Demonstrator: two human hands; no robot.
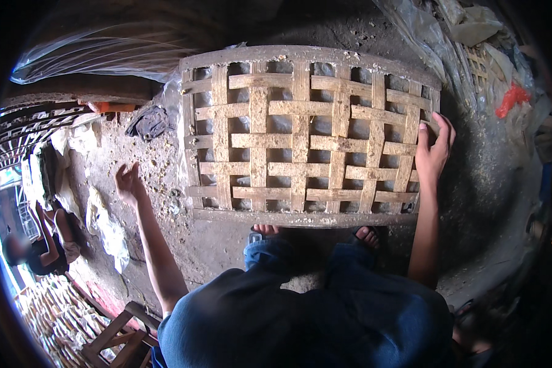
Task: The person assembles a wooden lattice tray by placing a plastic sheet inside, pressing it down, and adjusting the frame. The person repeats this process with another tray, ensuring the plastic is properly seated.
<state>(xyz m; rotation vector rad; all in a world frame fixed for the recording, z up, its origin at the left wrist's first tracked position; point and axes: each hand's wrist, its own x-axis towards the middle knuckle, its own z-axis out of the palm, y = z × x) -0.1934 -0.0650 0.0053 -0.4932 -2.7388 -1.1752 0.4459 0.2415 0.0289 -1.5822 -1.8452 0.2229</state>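
A rectangular woven bamboo rack (275, 141) with a wooden frame lies before my feet, its slats crossing in an open lattice and speckled with pale crumbs. Greyish sheeting shows through its gaps. At the rack's right edge is my right hand (434, 147), thumb on the near side of the rim and fingers wrapped over the outer side. Away to the left of the rack, my left hand (129, 184) hovers over the littered floor, fingers loosely bent and apart, holding nothing.
A dark crumpled cloth (148, 122) and a white plastic bag (107, 224) lie on the left floor. Clear plastic sheeting (104, 52) hangs at the back left. A wooden stool (119, 337) stands lower left, near a seated person (46, 239). A red scrap (513, 99) sits at right.
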